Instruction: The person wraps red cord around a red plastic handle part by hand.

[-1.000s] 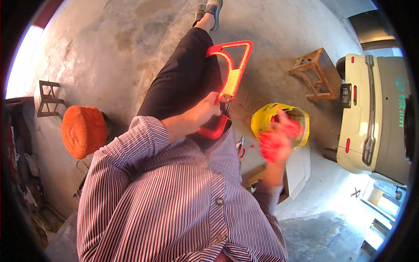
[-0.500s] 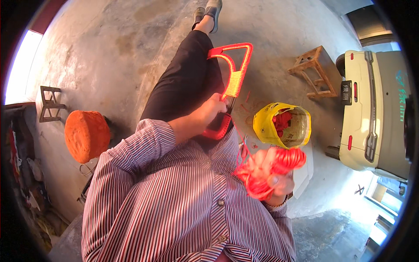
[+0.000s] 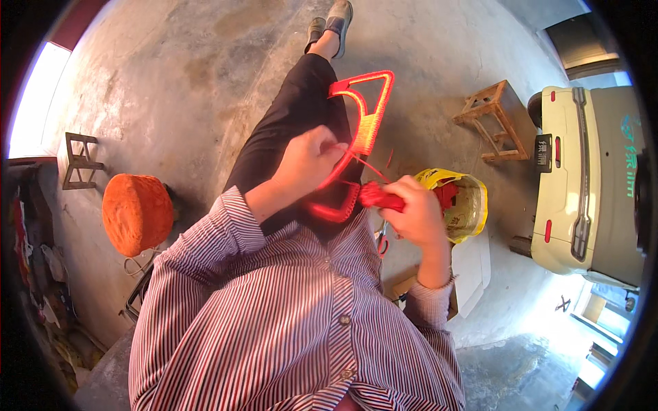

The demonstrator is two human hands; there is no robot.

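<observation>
A curved frame (image 3: 385,96), shaped somewhat like a clothes hanger, lies over my lap. Red cord wraps it closely, with a yellow band (image 3: 367,130) midway. My left hand (image 3: 310,159) is closed at the frame's inner edge, its fingertips pinching the red cord there; how much of the frame they also hold is hidden. From that spot a thin red strand (image 3: 370,166) runs taut to my right hand (image 3: 415,209), which is closed around a bundle of red cord (image 3: 381,197). The frame's lower loop (image 3: 336,211) sits between my hands and my shirt.
Right of my right hand stands a yellow bag (image 3: 473,229) with red material inside. Scissors (image 3: 382,244) lie close to my right side. Wooden stools (image 3: 495,113) stand at right and far left, an orange padded seat (image 3: 137,214) at left. A cream vehicle (image 3: 565,181) is parked at far right.
My right hand has come up and inward with the cord bundle, from low right to beside the frame. My left hand has shifted left, from gripping the frame to pinching at its edge.
</observation>
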